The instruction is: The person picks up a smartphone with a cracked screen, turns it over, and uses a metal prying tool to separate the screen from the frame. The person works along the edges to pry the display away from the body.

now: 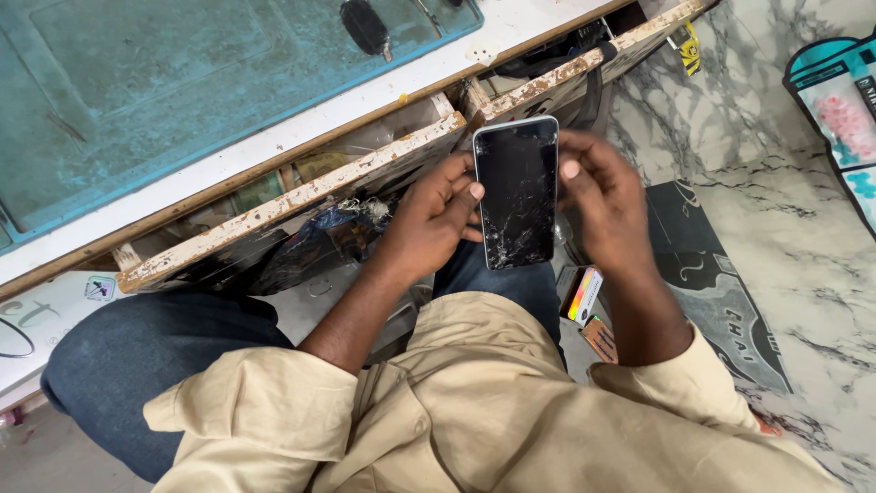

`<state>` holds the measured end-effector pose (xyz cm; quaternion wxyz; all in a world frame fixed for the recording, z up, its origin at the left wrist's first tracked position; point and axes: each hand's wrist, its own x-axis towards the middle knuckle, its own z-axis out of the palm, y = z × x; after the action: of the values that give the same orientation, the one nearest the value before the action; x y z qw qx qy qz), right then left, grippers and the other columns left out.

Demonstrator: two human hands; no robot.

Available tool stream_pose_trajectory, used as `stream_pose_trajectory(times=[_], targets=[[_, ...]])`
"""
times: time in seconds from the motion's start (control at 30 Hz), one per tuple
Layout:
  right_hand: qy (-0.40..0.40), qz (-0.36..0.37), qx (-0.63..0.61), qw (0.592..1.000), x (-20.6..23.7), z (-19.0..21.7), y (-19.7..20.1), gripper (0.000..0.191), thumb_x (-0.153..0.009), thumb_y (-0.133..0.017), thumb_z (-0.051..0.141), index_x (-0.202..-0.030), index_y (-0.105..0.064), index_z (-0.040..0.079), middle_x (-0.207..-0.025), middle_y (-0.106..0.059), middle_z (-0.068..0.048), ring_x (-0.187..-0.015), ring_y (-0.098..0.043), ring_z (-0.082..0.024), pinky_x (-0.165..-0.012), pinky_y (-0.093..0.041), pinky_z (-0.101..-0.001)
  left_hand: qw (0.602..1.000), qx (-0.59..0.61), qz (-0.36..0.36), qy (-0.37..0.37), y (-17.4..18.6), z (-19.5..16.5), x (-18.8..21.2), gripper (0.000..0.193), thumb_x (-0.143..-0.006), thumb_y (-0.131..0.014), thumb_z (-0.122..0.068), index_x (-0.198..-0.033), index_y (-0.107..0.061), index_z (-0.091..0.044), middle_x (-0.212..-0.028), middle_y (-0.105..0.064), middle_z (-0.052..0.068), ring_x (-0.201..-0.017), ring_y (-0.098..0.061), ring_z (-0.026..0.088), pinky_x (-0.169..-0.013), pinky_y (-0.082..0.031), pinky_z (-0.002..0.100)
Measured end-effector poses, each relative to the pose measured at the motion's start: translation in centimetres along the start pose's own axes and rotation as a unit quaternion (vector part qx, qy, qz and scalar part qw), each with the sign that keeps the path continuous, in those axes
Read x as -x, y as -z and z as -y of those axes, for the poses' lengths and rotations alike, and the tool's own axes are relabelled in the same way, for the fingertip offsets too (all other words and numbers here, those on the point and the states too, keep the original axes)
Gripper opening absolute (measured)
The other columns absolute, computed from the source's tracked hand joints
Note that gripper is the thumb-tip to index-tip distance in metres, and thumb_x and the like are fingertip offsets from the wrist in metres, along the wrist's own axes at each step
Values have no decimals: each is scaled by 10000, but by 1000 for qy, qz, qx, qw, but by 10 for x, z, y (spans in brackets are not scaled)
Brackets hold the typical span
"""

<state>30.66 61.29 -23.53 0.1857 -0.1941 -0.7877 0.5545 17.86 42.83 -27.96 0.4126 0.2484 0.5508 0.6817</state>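
Observation:
A smartphone point(516, 190) with a dark, badly cracked screen and a pale frame is held upright over my lap. My left hand point(429, 222) grips its left edge, thumb lying on the glass near the lower left. My right hand point(604, 196) holds the right edge, thumb tip at the upper right rim; this hand is slightly blurred. The cracks spread mostly across the lower half of the screen.
A worn wooden drawer point(301, 194) stands pulled out of the workbench, stuffed with dark bags and clutter. On the teal bench top point(182, 82) lies a black tool point(367, 27). A small colourful box point(584, 294) rests on the marble floor point(803, 237) by a dark mat point(721, 292).

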Motion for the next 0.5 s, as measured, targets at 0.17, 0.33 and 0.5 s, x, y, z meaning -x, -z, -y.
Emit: stream_pose_trajectory(times=[0.17, 0.33, 0.5], targets=[[19, 1, -8, 1000, -15, -2, 4, 181, -1087, -638, 195, -1116, -637, 16, -900, -639, 12, -782, -597, -62, -688, -501, -230, 999, -28, 0, -24, -1, 3, 3, 312, -1069, -513, -104, -1377, -552, -68, -1024, -715, 35, -830, -632, 79, -709, -594, 282], [11, -6, 5, 1000, -17, -10, -2, 154, -1109, -680, 145, -1052, -613, 20, -900, -598, 6, -815, -530, -56, -746, -430, -228, 999, -36, 7, -29, -2, 2, 5, 310, -1067, -521, -92, -1373, -566, -65, -1020, -729, 49, -843, -649, 79, -706, -591, 272], [12, 102, -52, 993, -12, -10, 1, 374, -928, -655, -53, -1255, -497, 35, -1085, -618, -3, -1031, -608, -80, -896, -494, -246, 999, -35, -2, -9, 3, 1, 5, 324, -1064, -492, -111, -1382, -542, -73, -1081, -756, 48, -892, -688, 84, -711, -607, 271]])
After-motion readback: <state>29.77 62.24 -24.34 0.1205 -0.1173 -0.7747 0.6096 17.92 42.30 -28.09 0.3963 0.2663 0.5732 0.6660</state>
